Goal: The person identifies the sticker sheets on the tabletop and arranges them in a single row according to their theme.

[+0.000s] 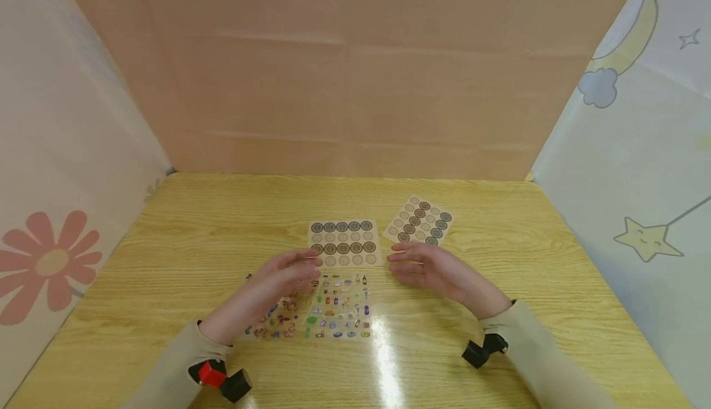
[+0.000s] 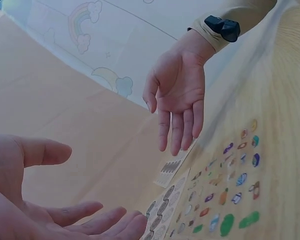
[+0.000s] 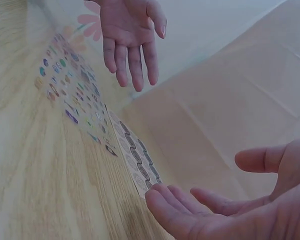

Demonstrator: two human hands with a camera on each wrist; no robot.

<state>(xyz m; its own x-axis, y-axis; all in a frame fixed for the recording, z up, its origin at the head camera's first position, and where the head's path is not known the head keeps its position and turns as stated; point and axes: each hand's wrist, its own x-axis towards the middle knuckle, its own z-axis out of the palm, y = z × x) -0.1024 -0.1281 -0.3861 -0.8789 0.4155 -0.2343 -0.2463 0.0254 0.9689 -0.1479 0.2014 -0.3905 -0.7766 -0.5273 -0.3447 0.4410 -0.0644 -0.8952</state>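
My left hand [image 1: 286,276] hovers over a clear sheet of small colourful stickers [image 1: 339,310], its palm turned inward and nothing in it. Across from it, my right hand [image 1: 433,268] holds nothing either, fingers extended toward the left one. Between and beyond the hands lies a beige sheet of round seal stickers [image 1: 344,236] in dark and pale rows; the left fingertips overlap its lower left corner in the head view. A second beige sheet of round stickers [image 1: 424,214] lies tilted just past the right hand. In both wrist views the palms face each other with fingers spread a little.
The wood-grain table [image 1: 222,211] ends at a plain tan backdrop [image 1: 344,88]. White side panels carry a printed flower [image 1: 52,261] on the left and a star [image 1: 647,238] on the right. A bright light reflection crosses the table's front middle.
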